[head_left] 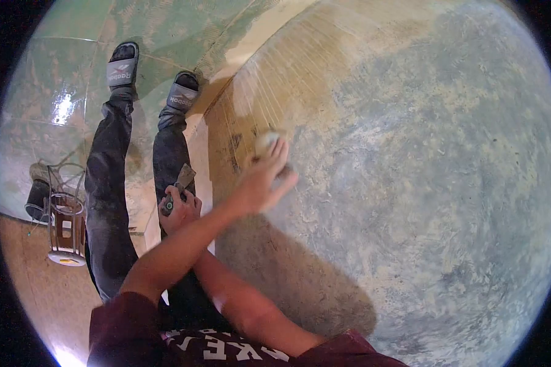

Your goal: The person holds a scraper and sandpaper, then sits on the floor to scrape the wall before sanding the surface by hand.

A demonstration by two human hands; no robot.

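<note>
My left hand (262, 183) reaches across to the right and lies against a patchy grey and tan surface (410, 153). Under its fingertips is a pale, blurred pad (267, 142), whose exact kind I cannot make out. Closer to my legs, my right hand (180, 211) is closed around the handle of a putty knife (186, 177). The blade points up and away, and a dark handle end shows beside the fingers. My forearms cross, the left over the right.
A metal-framed stool (67, 214) stands at the left, with a dark cylindrical container (38, 199) beside it. My sandalled feet (122, 70) are on a shiny, dusty green floor (55, 73). Pale streaks fan over the surface's tan edge.
</note>
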